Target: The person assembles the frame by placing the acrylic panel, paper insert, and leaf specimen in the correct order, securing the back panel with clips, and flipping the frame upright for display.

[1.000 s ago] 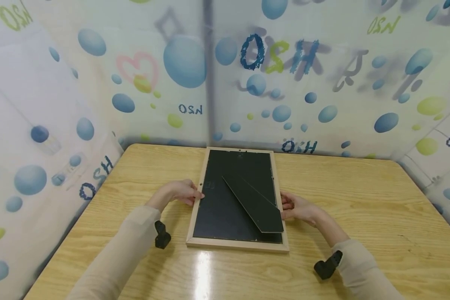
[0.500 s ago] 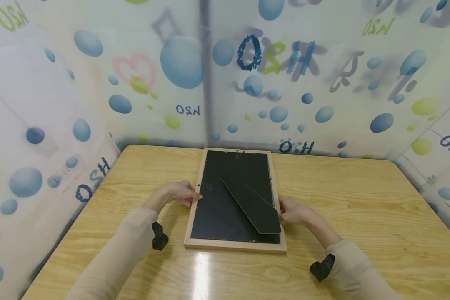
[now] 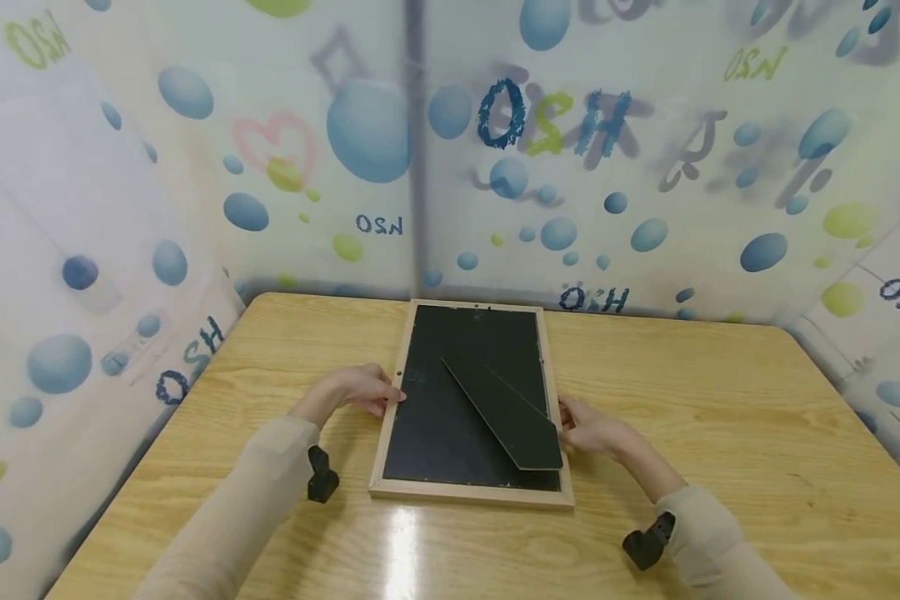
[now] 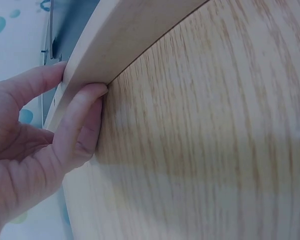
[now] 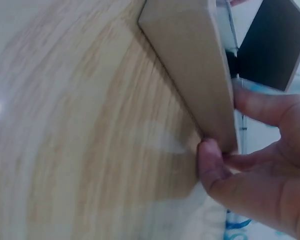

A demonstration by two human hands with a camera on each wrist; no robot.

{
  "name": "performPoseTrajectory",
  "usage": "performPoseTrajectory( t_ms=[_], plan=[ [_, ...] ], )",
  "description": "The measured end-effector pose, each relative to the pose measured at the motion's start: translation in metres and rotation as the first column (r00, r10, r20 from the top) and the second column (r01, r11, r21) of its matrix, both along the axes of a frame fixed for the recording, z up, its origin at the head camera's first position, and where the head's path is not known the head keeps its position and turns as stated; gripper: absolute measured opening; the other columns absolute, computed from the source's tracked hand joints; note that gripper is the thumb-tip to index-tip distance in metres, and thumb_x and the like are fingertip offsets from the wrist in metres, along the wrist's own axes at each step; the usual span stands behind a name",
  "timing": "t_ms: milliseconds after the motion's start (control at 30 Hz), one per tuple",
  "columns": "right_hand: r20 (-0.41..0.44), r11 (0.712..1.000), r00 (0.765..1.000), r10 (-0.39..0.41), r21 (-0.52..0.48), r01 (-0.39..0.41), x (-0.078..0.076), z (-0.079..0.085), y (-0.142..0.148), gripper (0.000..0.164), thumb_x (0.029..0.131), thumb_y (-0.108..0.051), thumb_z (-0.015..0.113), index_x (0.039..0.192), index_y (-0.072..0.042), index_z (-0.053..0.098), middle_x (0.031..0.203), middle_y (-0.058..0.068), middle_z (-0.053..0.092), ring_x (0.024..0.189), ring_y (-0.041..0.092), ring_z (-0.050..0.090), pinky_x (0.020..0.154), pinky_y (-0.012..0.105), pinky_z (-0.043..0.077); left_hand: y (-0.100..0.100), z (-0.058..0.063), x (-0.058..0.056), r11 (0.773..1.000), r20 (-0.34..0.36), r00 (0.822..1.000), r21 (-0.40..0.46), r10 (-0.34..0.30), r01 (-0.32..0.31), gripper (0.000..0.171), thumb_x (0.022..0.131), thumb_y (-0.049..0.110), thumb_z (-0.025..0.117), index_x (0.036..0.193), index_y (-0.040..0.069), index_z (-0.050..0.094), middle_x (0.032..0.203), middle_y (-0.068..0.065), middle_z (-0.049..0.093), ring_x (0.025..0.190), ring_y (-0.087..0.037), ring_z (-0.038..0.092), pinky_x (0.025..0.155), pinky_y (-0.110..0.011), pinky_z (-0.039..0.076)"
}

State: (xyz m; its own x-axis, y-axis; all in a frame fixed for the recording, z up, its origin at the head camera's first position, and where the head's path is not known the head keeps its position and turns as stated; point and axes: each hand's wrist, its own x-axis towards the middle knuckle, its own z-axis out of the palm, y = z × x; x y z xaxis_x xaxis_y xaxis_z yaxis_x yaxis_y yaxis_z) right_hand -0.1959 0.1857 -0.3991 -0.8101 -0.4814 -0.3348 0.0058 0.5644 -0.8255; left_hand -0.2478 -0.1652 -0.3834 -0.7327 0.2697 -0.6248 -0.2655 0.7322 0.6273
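Observation:
A picture frame (image 3: 474, 497) with a light wooden border lies back side up on the table. Its black backing board (image 3: 435, 433) faces me, and a black easel stand (image 3: 513, 429) slants across it, its lower end raised. At the frame's left side, my left hand (image 3: 363, 389) pinches the border; in the left wrist view, one digit rests on its top face and another at its lower edge. My right hand (image 3: 588, 427) grips the opposite side near the stand's wide end. The right wrist view shows digits above and below the border (image 5: 190, 65). The frame's front is hidden.
The wood-grain table (image 3: 720, 433) stretches out on both sides of the frame. A patterned curtain-like wall (image 3: 480, 192) with blue and green dots rises behind it. A black wrist camera (image 3: 322, 475) hangs at my left cuff, another (image 3: 648, 542) at my right.
My right hand's fingers have drawn in closer around the frame's right side. The left hand keeps its hold, and the frame lies nearly as before; the head view has shifted slightly.

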Motion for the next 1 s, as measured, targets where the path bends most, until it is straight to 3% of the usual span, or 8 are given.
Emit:
performPoseTrajectory(
  t_ms=[100, 267, 400, 633, 700, 767, 900, 1000],
  plan=[
    [0.042, 0.996, 0.999, 0.034, -0.082, -0.03, 0.0, -0.004, 0.008, 0.064, 0.077, 0.009, 0.048, 0.134, 0.014, 0.02, 0.097, 0.011, 0.042, 0.084, 0.017, 0.039, 0.069, 0.02, 0.038, 0.001, -0.001, 0.001, 1.0, 0.004, 1.0, 0.006, 0.004, -0.004, 0.018, 0.088, 0.02, 0.058, 0.076, 0.007, 0.053, 0.07, 0.002, 0.052, 0.056, -0.006, 0.044, 0.055, -0.016, 0.043],
    [0.163, 0.988, 0.986, 0.019, -0.156, 0.007, -0.002, -0.006, 0.017, 0.081, 0.082, -0.002, 0.059, 0.141, 0.009, 0.003, 0.113, 0.018, 0.038, 0.096, 0.021, 0.04, 0.079, 0.022, 0.041, 0.0, -0.001, 0.001, 0.999, -0.002, 1.0, 0.031, 0.007, -0.007, 0.019, 0.088, 0.019, 0.058, 0.074, 0.008, 0.05, 0.07, 0.002, 0.051, 0.056, -0.006, 0.043, 0.054, -0.016, 0.042],
    [0.197, 0.989, 0.98, -0.014, -0.141, 0.043, -0.004, -0.003, 0.013, 0.087, 0.078, -0.001, 0.06, 0.142, 0.008, 0.001, 0.114, 0.018, 0.035, 0.098, 0.022, 0.038, 0.08, 0.024, 0.04, -0.002, -0.001, 0.001, 0.999, 0.002, 1.0, 0.038, 0.012, -0.012, 0.019, 0.088, 0.018, 0.057, 0.075, 0.008, 0.049, 0.071, 0.001, 0.052, 0.057, -0.006, 0.045, 0.054, -0.016, 0.044],
    [0.176, 0.993, 0.983, -0.048, -0.097, 0.066, -0.001, 0.001, 0.003, 0.089, 0.066, 0.008, 0.051, 0.14, 0.011, 0.001, 0.105, 0.015, 0.036, 0.091, 0.02, 0.037, 0.074, 0.023, 0.038, -0.003, -0.001, 0.003, 0.998, 0.006, 1.0, 0.063, -0.003, 0.002, 0.033, 0.089, 0.017, 0.055, 0.061, 0.012, 0.037, 0.064, 0.003, 0.047, 0.051, -0.006, 0.036, 0.05, -0.016, 0.037],
    [0.165, 0.994, 0.985, -0.051, -0.09, 0.067, 0.0, 0.001, 0.002, 0.088, 0.065, 0.008, 0.049, 0.139, 0.013, 0.002, 0.104, 0.014, 0.036, 0.091, 0.02, 0.036, 0.074, 0.023, 0.037, -0.004, -0.001, 0.003, 0.998, 0.011, 1.0, 0.068, -0.004, 0.003, 0.031, 0.088, 0.016, 0.054, 0.063, 0.011, 0.037, 0.071, 0.001, 0.053, 0.054, -0.006, 0.038, 0.051, -0.016, 0.038],
    [0.155, 0.995, 0.986, -0.055, -0.079, 0.068, 0.0, 0.001, 0.001, 0.088, 0.063, 0.008, 0.049, 0.139, 0.013, 0.004, 0.102, 0.013, 0.036, 0.09, 0.02, 0.036, 0.073, 0.023, 0.036, -0.005, -0.002, 0.002, 0.997, 0.015, 1.0, 0.074, 0.002, -0.003, 0.024, 0.087, 0.015, 0.054, 0.068, 0.01, 0.039, 0.089, -0.002, 0.062, 0.06, -0.006, 0.043, 0.054, -0.016, 0.04],
    [0.154, 0.996, 0.986, -0.056, -0.063, 0.067, -0.001, 0.002, 0.001, 0.087, 0.064, 0.008, 0.049, 0.139, 0.012, 0.005, 0.103, 0.013, 0.036, 0.089, 0.02, 0.035, 0.073, 0.024, 0.035, -0.006, -0.001, 0.001, 0.997, 0.024, 1.0, 0.076, -0.001, -0.001, 0.017, 0.086, 0.015, 0.053, 0.079, 0.008, 0.04, 0.114, -0.011, 0.059, 0.074, -0.008, 0.051, 0.061, -0.017, 0.046],
    [0.16, 0.996, 0.986, -0.05, -0.061, 0.061, 0.0, 0.003, 0.0, 0.085, 0.064, 0.009, 0.048, 0.139, 0.011, 0.007, 0.103, 0.014, 0.038, 0.09, 0.02, 0.037, 0.073, 0.024, 0.037, -0.005, -0.002, 0.002, 0.997, 0.032, 0.999, 0.076, 0.001, -0.004, 0.018, 0.087, 0.016, 0.053, 0.08, 0.007, 0.039, 0.102, -0.009, 0.058, 0.077, -0.009, 0.052, 0.063, -0.018, 0.047]
  ],
)
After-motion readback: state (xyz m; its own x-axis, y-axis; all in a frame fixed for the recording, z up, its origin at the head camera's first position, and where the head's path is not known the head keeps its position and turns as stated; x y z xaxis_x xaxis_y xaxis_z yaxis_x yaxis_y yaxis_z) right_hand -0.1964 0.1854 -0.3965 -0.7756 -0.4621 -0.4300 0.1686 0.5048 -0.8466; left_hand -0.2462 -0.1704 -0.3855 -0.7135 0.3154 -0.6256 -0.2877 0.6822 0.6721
